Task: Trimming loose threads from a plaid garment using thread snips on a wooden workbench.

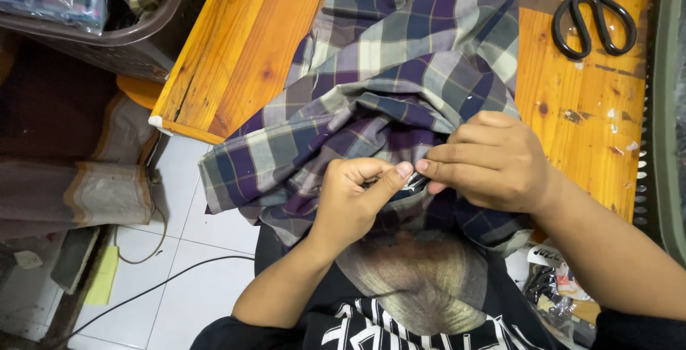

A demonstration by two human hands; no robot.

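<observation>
**Both hands pinching a plaid shirt**

We see the left hand (354, 203) and right hand (489, 161) meet thumb to fingertip, both closed narrowly on a fold of the soft, crumpled plaid shirt (400, 71). The shirt runs away from us, draped from lap onto the glossy orange wooden table (243, 43). Black-handled scissors (593, 14) lie well apart, far right.

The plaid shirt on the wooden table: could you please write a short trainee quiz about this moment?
1. True or false: the scissors lie closed beside the left hand.
2. Which hands pinch the plaid shirt? A) left only B) right only C) both
3. What does the shirt rest on?

Key: 1. False; they lie open at the table's far right corner, untouched. 2. C; the right hand pinches too. 3. The wooden table.
</observation>
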